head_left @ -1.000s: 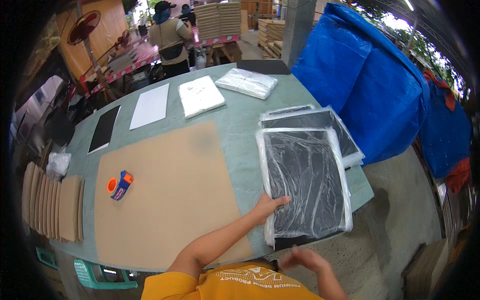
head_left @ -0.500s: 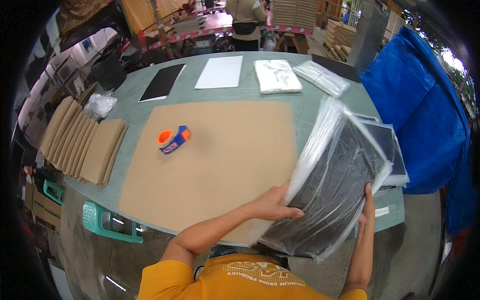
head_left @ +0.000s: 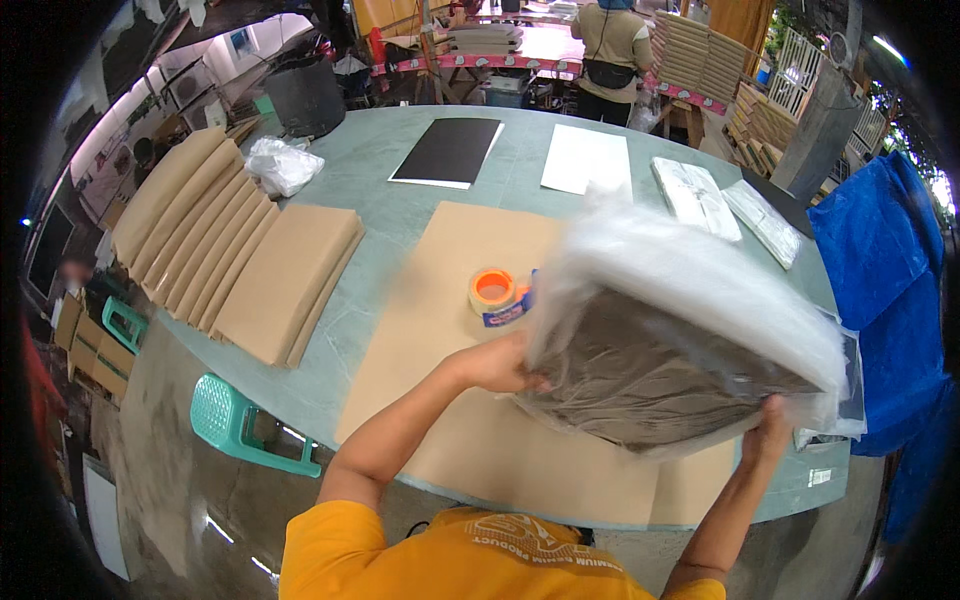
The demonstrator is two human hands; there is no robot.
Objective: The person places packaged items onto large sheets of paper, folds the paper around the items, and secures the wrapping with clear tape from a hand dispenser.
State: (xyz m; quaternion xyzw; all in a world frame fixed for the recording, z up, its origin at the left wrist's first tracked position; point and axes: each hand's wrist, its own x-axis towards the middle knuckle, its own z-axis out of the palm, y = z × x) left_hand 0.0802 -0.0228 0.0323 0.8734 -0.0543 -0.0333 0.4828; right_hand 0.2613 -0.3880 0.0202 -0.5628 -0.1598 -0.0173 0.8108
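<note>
A flat dark bundle in a clear plastic bag (head_left: 650,370) is held up in both my hands, tilted above a large brown paper sheet (head_left: 420,400). My left hand (head_left: 497,364) grips its left edge, with the thumb on the near side. At its lower right corner my right hand (head_left: 768,432) is closed on the plastic. The bag's far end is blurred and whitish. Just beyond my left hand a blue and orange tape dispenser (head_left: 505,315) lies on the sheet, partly hidden by the bag.
Folded brown paper packs (head_left: 290,270) lean in a row at the left. Along the far edge of the green table (head_left: 370,200) lie a black sheet (head_left: 445,150), a white sheet (head_left: 585,158) and plastic packs (head_left: 695,195). A green stool (head_left: 225,410) stands left; a person (head_left: 612,50) stands beyond.
The bagged bundle has moved left from the table's right side to over the brown sheet, and it has turned. My hands have kept hold of it. The view has swung left.
</note>
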